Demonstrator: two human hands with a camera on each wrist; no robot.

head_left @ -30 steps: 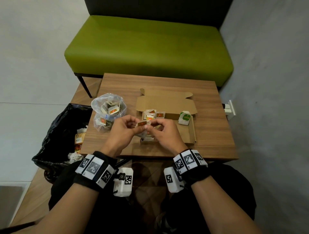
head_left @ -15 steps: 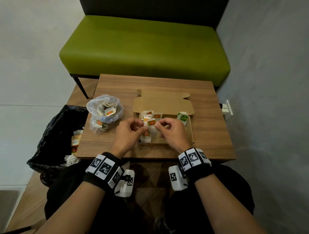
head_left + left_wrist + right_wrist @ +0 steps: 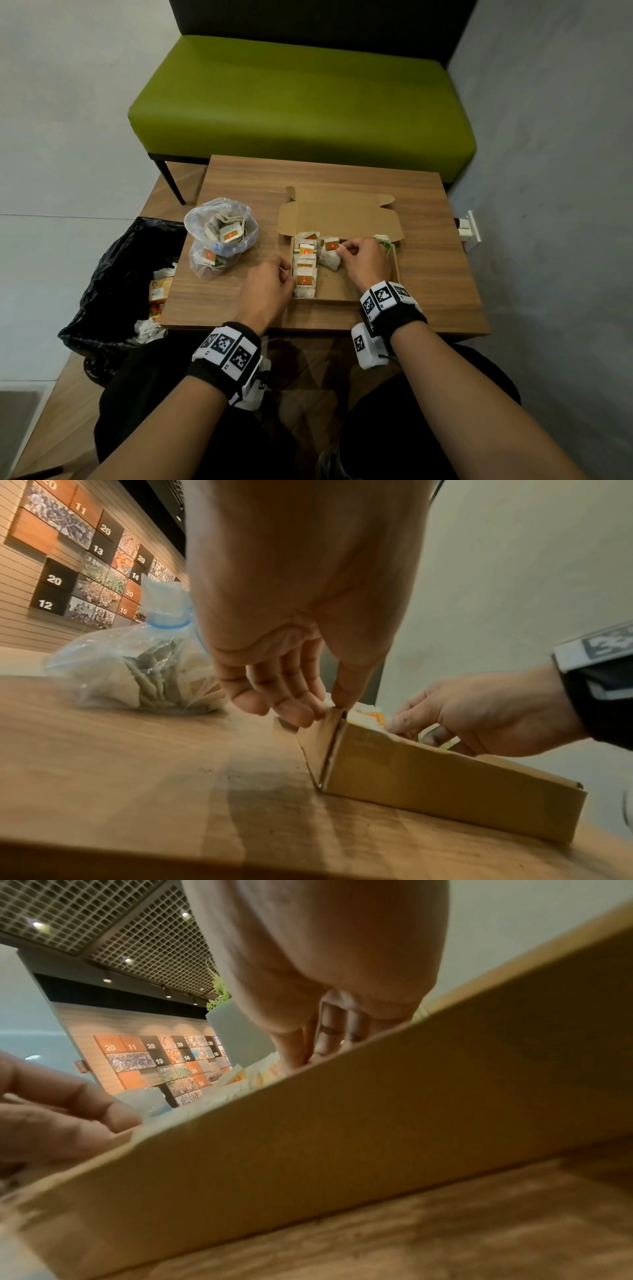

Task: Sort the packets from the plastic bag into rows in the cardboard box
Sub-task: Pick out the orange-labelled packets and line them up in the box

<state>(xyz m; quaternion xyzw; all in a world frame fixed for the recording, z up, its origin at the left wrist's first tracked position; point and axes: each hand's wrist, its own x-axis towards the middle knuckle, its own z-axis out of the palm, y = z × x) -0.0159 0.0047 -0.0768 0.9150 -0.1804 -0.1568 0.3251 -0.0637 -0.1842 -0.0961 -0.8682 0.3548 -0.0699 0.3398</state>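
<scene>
An open cardboard box (image 3: pixel 342 295) lies on the wooden table (image 3: pixel 435 274). A column of white packets with orange-red labels (image 3: pixel 305 270) lines its left wall, and a green-labelled packet (image 3: pixel 384 242) stands at its far right. My right hand (image 3: pixel 344 249) is inside the box, pinching an orange-labelled packet (image 3: pixel 329 254) beside that column. My left hand (image 3: pixel 289 279) pinches the box's left wall near the front corner; the left wrist view shows thumb and fingers (image 3: pixel 301 712) on the cardboard edge. The clear plastic bag (image 3: pixel 219 236) with more packets sits left of the box.
A black bin bag (image 3: pixel 116 284) with rubbish hangs off the table's left edge. A green bench (image 3: pixel 301 102) stands behind the table. A white wall socket (image 3: pixel 470 231) is at the right. The box lid (image 3: pixel 339 216) stands open at the back.
Both hands held a packet together above the box. They have since parted: the right hand went down into the box with the packet, and the left hand went to the box's left wall.
</scene>
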